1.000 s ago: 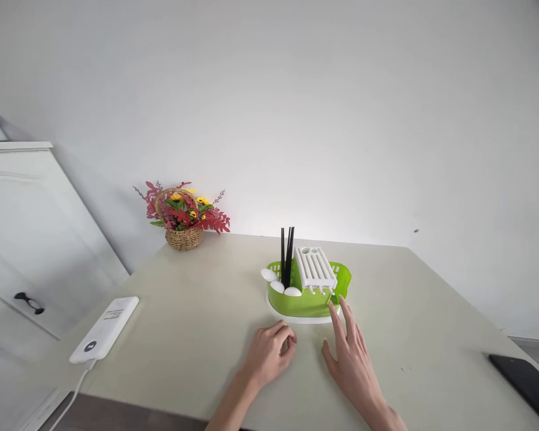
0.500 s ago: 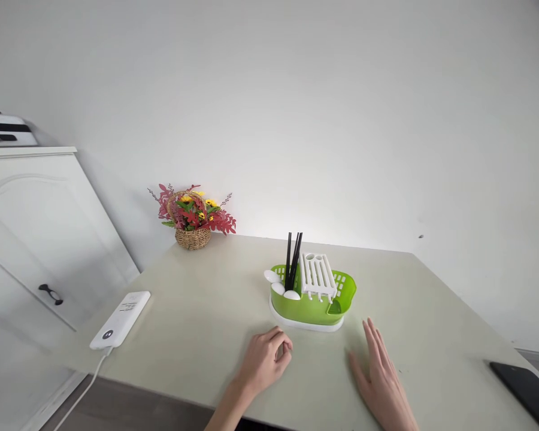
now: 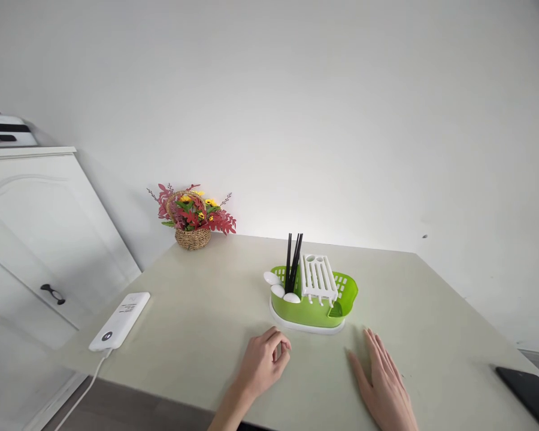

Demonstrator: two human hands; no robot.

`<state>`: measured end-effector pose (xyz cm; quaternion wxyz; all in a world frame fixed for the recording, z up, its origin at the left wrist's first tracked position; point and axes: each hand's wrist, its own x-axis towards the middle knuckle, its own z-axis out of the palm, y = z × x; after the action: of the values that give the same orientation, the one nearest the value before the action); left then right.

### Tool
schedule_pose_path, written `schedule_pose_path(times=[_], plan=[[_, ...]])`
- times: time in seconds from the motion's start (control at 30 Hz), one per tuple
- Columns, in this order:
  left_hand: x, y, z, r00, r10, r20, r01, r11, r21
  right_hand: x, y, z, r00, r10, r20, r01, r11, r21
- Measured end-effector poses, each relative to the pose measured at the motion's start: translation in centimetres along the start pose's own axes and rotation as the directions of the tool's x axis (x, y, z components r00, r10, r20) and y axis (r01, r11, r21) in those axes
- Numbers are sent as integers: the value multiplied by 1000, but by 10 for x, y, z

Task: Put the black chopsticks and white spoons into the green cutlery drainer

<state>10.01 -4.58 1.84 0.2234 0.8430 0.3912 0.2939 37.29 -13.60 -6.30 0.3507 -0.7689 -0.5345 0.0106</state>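
Note:
A green utensil basket (image 3: 308,312) stands on a white base tray (image 3: 296,326) on the table. Black chopsticks (image 3: 293,263) rise from its left part, and several white spoons (image 3: 277,291) lean over the rim there. Across its middle sits a white slotted rack (image 3: 318,278) with small hooks on its front. My left hand (image 3: 264,362) rests on the table in front of the basket, fingers curled in and nothing visible in them. To the right, my right hand (image 3: 381,380) lies on the tabletop with its fingers stretched and thumb apart, touching no object but the table.
A wicker basket of artificial flowers (image 3: 193,224) stands at the back left by the wall. Near the left edge lies a white power bank (image 3: 120,321) with a cable (image 3: 83,395). A black phone (image 3: 527,389) is at the right edge. Left of the table is a white cabinet (image 3: 36,239).
My right hand has lowered slightly toward me and lies flatter. My left hand has hardly moved. The basket and its contents stay put; the view shifts only a little.

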Motion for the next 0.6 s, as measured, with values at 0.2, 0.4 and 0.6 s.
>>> schedule_pose_path(times=[0.2, 0.4, 0.6], plan=[[2, -9, 4, 981, -168, -95, 147, 969, -200, -1, 0, 1, 1000, -9, 14, 10, 998, -63], [37, -42, -33, 713, -636, -294, 405, 717, -567, -1, 11, -1, 993, -18, 121, 29, 995, -94], [123, -14, -97, 836, -439, -329, 234, 828, -509, 0, 11, -1, 992, -64, 113, 76, 992, -104]])
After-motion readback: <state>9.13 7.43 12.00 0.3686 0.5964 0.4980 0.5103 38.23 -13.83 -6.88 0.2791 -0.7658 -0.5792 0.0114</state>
